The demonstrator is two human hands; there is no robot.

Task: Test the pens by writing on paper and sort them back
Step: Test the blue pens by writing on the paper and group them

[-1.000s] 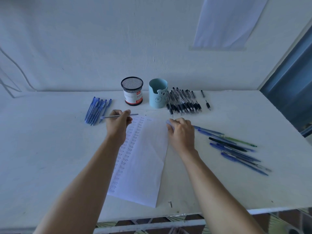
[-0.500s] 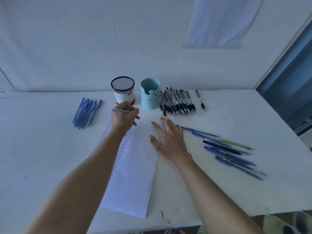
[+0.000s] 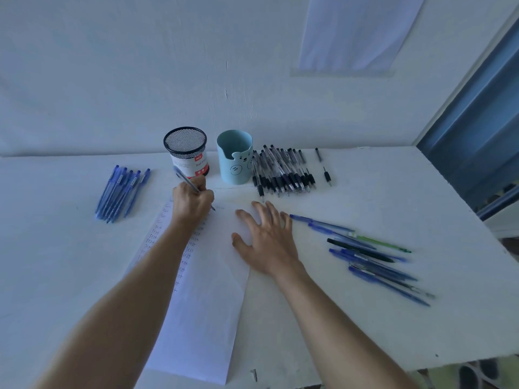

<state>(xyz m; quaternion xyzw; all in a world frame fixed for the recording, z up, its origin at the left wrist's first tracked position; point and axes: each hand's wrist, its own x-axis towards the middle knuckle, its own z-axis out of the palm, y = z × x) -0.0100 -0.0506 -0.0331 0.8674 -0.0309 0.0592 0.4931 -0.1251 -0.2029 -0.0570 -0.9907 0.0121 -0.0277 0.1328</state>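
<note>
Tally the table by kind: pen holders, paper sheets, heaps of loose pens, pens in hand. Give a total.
Pen holders: 2, black mesh cup, light blue cup
Paper sheets: 1
Pen heaps: 3, blue heap left, black heap behind, mixed heap right
Pens in hand: 1, pen in left hand
Total: 7

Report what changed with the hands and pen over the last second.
The left hand turned its slim blue pen from lying level to a writing grip, tip down on the white paper sheet. The right hand uncurled and now presses flat on the sheet's right edge. The black mesh cup and pale blue cup stayed put.
</note>
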